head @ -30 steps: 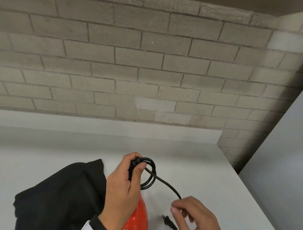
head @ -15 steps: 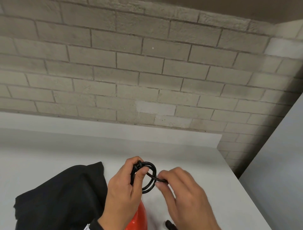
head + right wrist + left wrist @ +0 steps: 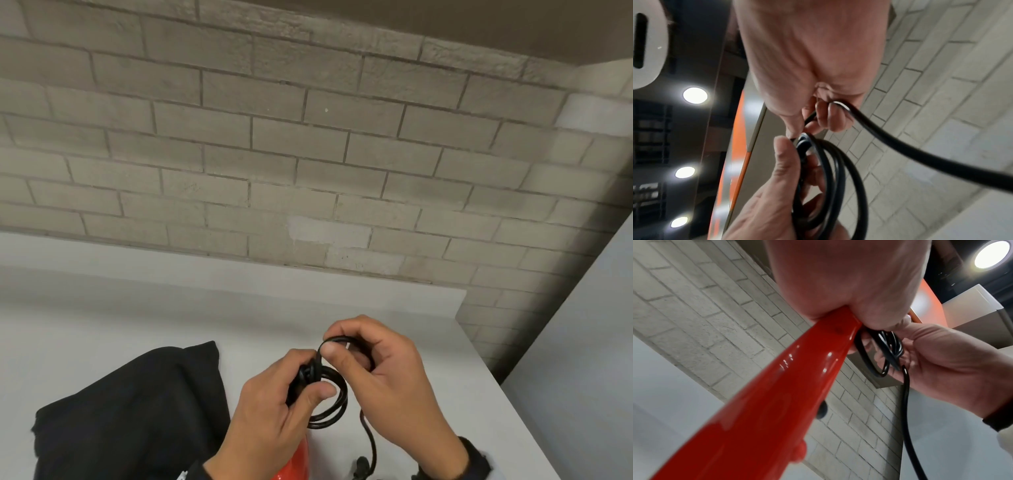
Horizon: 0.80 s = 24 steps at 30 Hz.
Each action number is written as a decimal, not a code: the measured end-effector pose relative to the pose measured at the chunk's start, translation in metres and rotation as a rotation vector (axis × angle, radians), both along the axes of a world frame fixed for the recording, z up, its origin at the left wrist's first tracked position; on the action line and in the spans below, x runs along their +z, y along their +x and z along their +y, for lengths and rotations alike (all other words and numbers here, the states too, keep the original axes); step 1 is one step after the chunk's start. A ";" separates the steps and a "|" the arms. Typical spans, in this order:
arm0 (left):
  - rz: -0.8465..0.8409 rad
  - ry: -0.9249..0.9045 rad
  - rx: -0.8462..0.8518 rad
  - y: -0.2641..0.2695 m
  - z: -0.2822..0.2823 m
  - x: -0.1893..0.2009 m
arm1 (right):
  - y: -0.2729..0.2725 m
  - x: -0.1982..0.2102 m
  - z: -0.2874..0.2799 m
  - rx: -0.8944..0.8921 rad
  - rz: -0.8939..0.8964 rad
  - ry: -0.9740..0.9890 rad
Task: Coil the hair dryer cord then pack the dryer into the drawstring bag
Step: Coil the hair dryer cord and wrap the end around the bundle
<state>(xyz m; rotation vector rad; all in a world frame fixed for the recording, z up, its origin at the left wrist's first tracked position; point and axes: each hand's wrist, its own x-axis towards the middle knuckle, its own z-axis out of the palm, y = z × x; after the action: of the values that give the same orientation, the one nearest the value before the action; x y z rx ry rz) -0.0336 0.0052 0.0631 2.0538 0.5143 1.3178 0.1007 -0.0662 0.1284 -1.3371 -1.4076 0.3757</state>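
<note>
My left hand (image 3: 301, 390) grips the red hair dryer (image 3: 764, 402) by its handle and pins a small coil of black cord (image 3: 330, 407) against it with the thumb. My right hand (image 3: 346, 349) pinches a bend of the same cord (image 3: 890, 139) just above the coil, fingers curled round it. The loose end hangs down to the plug (image 3: 361, 469) near the lower edge of the head view. The black drawstring bag (image 3: 130, 411) lies flat on the white table (image 3: 102, 329), left of my hands. Most of the dryer is hidden under my left hand in the head view.
A grey brick wall (image 3: 308, 154) rises behind the table. The table's right edge (image 3: 507, 394) runs close to my right hand, with a grey panel (image 3: 582, 359) beyond it.
My right hand came up from the plug end on the table to the coil and now pinches a fresh bend of cord over it. The left hand has kept its hold.
</note>
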 end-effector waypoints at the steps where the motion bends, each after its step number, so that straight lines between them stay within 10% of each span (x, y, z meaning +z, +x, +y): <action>1: -0.006 0.010 0.001 0.000 0.000 -0.001 | -0.001 -0.002 0.002 0.001 0.069 -0.015; 10: -0.048 0.004 0.045 -0.002 -0.008 -0.001 | -0.011 -0.036 0.008 -0.048 0.444 -0.062; 24: -0.062 -0.046 0.110 -0.002 -0.002 0.000 | -0.001 -0.054 -0.003 0.106 0.148 -0.221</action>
<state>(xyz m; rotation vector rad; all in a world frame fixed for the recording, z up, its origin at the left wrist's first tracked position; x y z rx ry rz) -0.0357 0.0035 0.0629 1.9645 0.6313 1.4157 0.1000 -0.0696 0.0748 -1.3839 -1.3446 0.7035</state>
